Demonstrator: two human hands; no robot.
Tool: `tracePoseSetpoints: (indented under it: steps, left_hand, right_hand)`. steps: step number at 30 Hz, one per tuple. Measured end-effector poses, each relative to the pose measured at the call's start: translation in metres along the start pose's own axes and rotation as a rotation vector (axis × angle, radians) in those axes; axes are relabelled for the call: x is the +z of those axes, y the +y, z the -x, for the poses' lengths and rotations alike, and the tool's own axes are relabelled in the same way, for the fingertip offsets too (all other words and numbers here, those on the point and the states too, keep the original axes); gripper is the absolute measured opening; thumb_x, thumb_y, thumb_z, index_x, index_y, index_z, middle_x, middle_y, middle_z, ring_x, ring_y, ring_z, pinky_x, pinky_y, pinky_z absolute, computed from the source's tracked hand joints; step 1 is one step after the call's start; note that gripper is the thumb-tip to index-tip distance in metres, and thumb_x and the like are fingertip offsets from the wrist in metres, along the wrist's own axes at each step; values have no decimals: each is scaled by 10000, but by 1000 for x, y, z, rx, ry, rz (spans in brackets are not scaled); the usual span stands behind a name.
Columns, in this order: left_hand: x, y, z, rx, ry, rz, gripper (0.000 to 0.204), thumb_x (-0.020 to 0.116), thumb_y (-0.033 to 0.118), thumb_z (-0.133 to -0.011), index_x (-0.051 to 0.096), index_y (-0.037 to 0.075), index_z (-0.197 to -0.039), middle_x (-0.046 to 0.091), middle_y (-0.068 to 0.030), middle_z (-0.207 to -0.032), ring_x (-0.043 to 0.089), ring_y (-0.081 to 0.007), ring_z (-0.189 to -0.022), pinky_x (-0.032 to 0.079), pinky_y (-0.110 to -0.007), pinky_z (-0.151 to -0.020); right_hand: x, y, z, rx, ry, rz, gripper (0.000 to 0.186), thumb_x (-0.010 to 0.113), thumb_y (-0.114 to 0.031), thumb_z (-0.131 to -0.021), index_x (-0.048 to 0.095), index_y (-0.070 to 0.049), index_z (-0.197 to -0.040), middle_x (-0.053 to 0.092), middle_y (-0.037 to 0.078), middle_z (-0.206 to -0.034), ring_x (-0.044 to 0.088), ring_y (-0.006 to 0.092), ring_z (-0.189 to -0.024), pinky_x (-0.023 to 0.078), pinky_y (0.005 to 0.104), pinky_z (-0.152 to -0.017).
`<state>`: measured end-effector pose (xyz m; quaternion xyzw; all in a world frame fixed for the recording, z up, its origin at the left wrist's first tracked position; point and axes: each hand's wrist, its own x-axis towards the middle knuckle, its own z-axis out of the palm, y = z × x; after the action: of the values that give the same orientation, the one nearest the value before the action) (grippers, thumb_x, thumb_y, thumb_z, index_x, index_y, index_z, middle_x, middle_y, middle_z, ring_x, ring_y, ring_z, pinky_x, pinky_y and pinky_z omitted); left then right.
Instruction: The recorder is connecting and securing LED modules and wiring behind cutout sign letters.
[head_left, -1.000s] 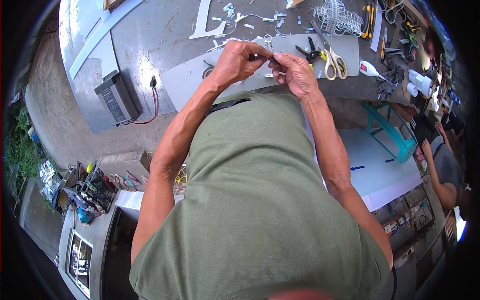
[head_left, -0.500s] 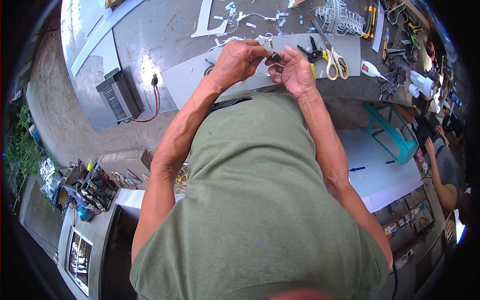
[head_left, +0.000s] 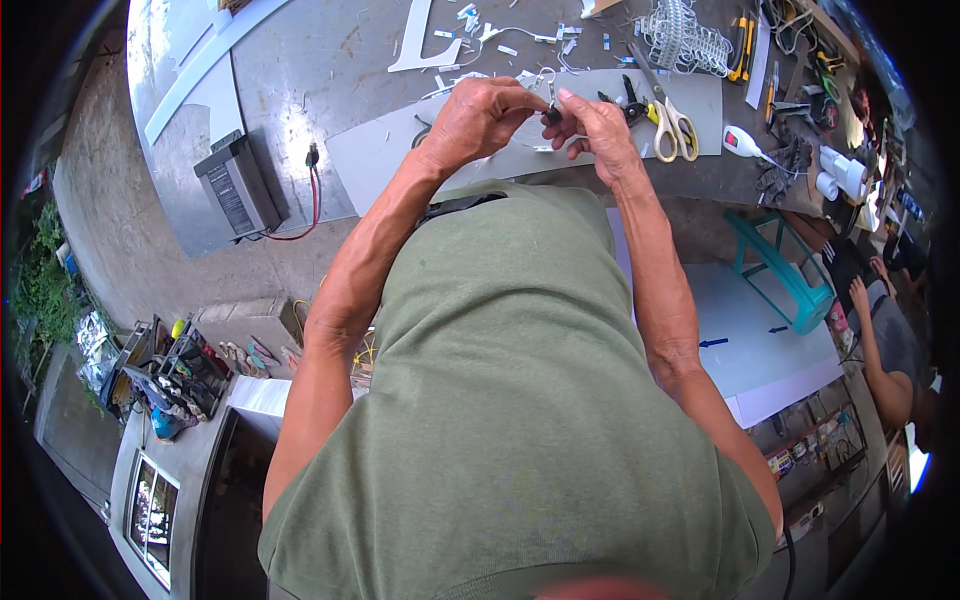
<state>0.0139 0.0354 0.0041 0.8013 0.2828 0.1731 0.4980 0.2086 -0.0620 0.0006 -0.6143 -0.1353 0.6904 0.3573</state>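
Past a creased green shirt [head_left: 500, 390], the left hand [head_left: 483, 122] is pinching a small black piece [head_left: 552, 116] over a smooth grey sheet [head_left: 370, 160]; the right hand [head_left: 606, 132] is curling beside it, part-open, grip unclear. Beyond, a flat white cutout [head_left: 415, 36] is lying on the metal surface [head_left: 325, 65].

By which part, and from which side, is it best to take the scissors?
Probably by the cream handle loops, coming from the near side: the scissors lie with loops toward the person and blades pointing away, with the black-and-yellow tool close on their left.
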Motion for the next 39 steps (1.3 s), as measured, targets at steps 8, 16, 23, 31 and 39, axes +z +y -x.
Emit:
tracePoseSetpoints:
  steps: [8, 16, 23, 31, 39]
  left_hand:
    - [-6, -3, 1, -72, -51, 70, 207, 716, -15, -854, 775, 95, -1019, 749, -75, -915, 712, -207, -793, 549, -314, -699]
    - [-7, -5, 2, -3, -58, 38, 217, 704, -18, -866, 780, 109, -1024, 755, -70, -929, 722, -205, -810, 562, -326, -708]
    - [-6, -3, 1, -24, -23, 37, 202, 715, -7, -860, 780, 108, -1012, 749, -59, -915, 723, -195, -800, 562, -317, -690]
    - [-6, -6, 1, 61, 18, -40, 225, 727, -4, -838, 780, 133, -1008, 746, -56, -936, 719, -216, -786, 552, -327, -667]
    - [-6, -1, 1, 212, 5, -149, 213, 720, 23, -832, 764, 136, -1007, 741, -53, -969, 715, -256, -807, 566, -359, -693]
  right_hand:
    - [-9, -15, -3, -255, -106, -3, 404, 660, -260, -947, 638, 15, -1242, 681, 81, -1080, 638, 104, -825, 505, 223, -578]
    - [-15, -17, -18, -275, -227, 149, 417, 720, -156, -886, 633, -22, -1271, 683, 53, -1013, 621, 83, -750, 471, 198, -540]
    - [-3, -15, -4, -360, -161, 34, 367, 729, -114, -857, 606, -26, -1192, 624, 59, -989, 630, 110, -718, 463, 194, -505]
    - [0, -25, 5, -550, 246, 539, 255, 710, -106, -873, 600, -28, -1089, 664, 69, -979, 644, 119, -720, 521, 264, -570]
    - [-9, -48, -13, -701, -214, 910, 210, 574, -114, -976, 684, -97, -1154, 696, 50, -1005, 603, 240, -970, 488, 371, -885]
